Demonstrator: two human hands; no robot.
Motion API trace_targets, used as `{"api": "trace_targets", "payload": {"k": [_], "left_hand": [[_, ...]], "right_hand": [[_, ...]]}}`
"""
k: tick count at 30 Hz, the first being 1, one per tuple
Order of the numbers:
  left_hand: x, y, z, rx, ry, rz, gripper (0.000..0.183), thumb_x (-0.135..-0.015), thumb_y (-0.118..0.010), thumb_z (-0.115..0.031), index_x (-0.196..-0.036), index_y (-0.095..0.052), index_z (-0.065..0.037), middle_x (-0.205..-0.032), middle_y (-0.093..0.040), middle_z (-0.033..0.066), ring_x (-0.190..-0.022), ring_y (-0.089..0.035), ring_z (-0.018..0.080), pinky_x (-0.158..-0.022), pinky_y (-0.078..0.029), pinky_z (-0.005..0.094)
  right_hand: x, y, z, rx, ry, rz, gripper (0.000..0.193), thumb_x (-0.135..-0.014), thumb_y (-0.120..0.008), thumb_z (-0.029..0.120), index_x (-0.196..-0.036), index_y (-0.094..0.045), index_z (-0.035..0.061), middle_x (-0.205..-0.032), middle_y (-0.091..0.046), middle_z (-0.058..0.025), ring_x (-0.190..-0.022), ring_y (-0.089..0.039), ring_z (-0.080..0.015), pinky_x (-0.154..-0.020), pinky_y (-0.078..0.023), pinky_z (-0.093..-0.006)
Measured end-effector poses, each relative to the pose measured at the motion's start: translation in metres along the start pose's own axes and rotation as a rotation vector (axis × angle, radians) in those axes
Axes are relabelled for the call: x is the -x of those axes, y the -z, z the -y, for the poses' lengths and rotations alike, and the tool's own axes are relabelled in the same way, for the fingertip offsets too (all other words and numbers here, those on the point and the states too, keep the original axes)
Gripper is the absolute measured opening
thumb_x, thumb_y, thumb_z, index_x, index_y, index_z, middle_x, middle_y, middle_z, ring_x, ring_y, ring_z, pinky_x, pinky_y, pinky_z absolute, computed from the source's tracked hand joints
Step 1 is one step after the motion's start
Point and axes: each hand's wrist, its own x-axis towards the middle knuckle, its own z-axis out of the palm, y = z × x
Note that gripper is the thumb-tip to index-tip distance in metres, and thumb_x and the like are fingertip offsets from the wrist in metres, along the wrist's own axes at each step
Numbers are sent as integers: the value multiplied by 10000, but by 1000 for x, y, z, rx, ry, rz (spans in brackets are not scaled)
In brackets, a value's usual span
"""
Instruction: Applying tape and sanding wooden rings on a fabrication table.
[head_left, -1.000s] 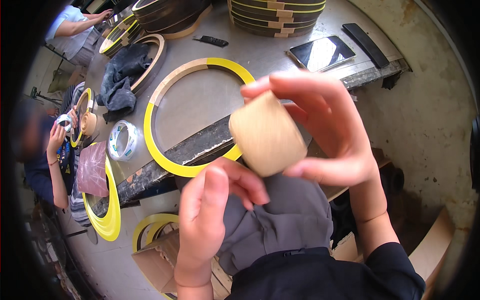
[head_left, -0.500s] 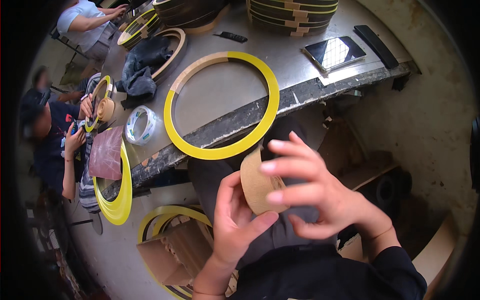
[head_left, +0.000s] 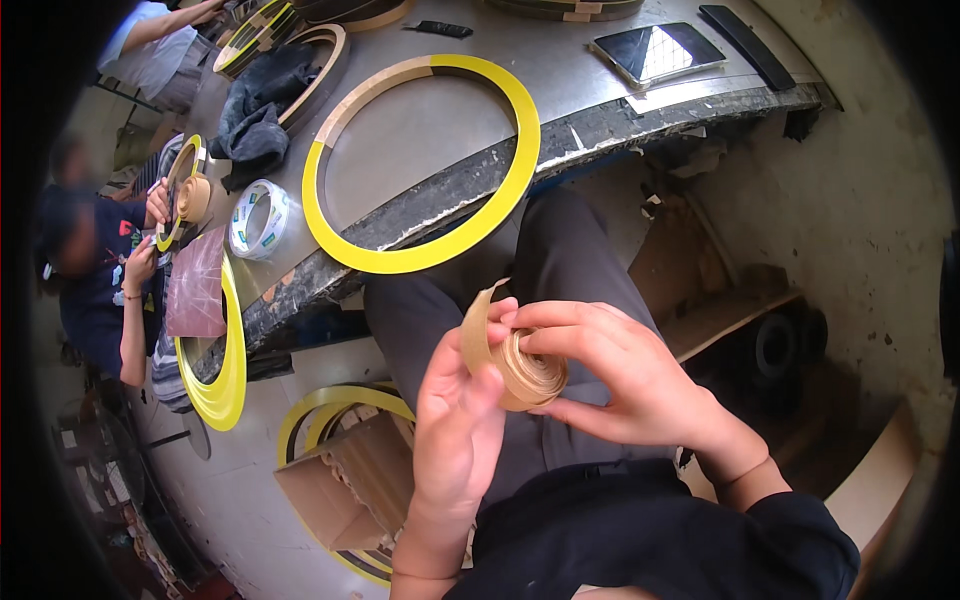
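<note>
Above my lap, a roll of brown paper tape [head_left: 535, 378] is between my two hands, its loose end sticking up at the left. My left hand [head_left: 452, 425] pinches the strip and the roll's left side with thumb and fingers. On the other side, my right hand [head_left: 625, 375] grips the coil, fingers over its top and thumb beneath. Beyond them, a large yellow ring [head_left: 529, 130] with a tan and brown section lies on the metal table, its near part jutting past the edge. Neither hand touches it.
On the table [head_left: 590, 110] are a phone [head_left: 657, 54], a black bar [head_left: 745, 47], clear tape [head_left: 262, 220] and a dark cloth [head_left: 262, 110]. Yellow rings [head_left: 225, 395] hang over its edge under a reddish sheet [head_left: 198, 285]. A cardboard box [head_left: 370, 470] stands below. A co-worker [head_left: 100, 280] handles a ring at left.
My right hand has closed onto the tape roll, which is now turned with its coiled side showing and its loose end raised. The view has shifted, so the table sits higher.
</note>
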Motion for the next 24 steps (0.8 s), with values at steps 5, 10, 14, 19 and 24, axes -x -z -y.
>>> {"api": "trace_targets", "payload": {"k": [5,10,14,19,24], "left_hand": [[1,17,0,6,-26,-103,208,-994,-630,-101,-1183,-674,-26,-1339,-603,118,-1173,-597,176,-1059,-445,365],[6,14,-2,-74,-22,-80,235,-968,-660,-62,-1198,-655,-13,-1216,-666,110,-1081,-640,166,-1000,-487,326],[3,10,6,-264,-222,-196,203,-955,-672,-34,-1154,-652,1,-1206,-638,96,-1078,-626,159,-997,-481,324],[-5,-1,17,-548,-452,-204,222,-942,-667,-33,-1156,-619,2,-1176,-608,58,-1081,-591,140,-982,-463,307],[-23,10,10,-787,-549,-166,233,-868,-771,-65,-1046,-630,-10,-1244,-519,106,-1149,-546,226,-1022,-446,372]], "right_hand": [[4,4,-2,-268,-19,85,503,-741,-768,-6,-1190,-560,80,-1347,-592,-117,-1194,-612,-351,-930,-536,-431],[6,-2,-17,-320,70,112,501,-743,-729,-83,-1186,-567,83,-1351,-595,-145,-1243,-589,-382,-952,-538,-436],[3,-21,-23,-403,95,13,588,-770,-665,-85,-1309,-482,63,-1459,-501,-166,-1403,-447,-405,-1086,-458,-472],[-6,-24,-10,-380,-28,-72,587,-871,-667,20,-1400,-415,20,-1467,-467,-197,-1464,-355,-413,-1131,-404,-487],[0,-18,-25,-386,-130,-35,502,-890,-738,126,-1328,-512,26,-1362,-520,-164,-1320,-507,-336,-1057,-443,-407]]}}
